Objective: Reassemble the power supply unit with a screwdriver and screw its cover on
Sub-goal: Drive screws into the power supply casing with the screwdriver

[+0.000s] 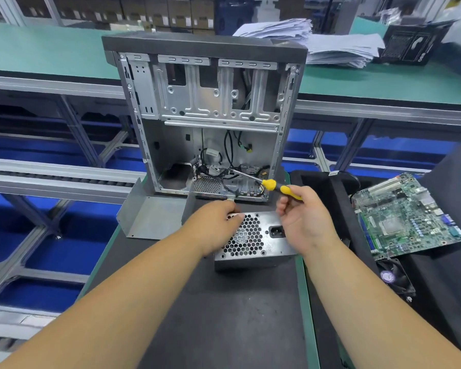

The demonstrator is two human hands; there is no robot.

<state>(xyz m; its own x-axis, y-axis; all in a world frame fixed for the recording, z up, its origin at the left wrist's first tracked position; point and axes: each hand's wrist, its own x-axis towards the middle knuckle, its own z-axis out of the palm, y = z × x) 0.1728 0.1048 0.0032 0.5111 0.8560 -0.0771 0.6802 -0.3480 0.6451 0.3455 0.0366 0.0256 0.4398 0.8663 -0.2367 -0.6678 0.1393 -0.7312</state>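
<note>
This is an electronics assembly or repair workshop on a factory floor. An open computer case [205, 115] stands on a black anti-static mat [224, 315], its metal frame bare and loose cables inside. Right of the case, a bare motherboard [407, 217] lies on black foam, with a cooling fan [395, 278] nearer than it. Behind the case runs a long green-topped bench [37, 54] on aluminium framing, carrying a stack of papers [330, 46] to the case's right. Left of the case are conveyor rails [51, 177] over blue flooring. Far behind the case, stacked cartons [157, 12] line the room.
</note>
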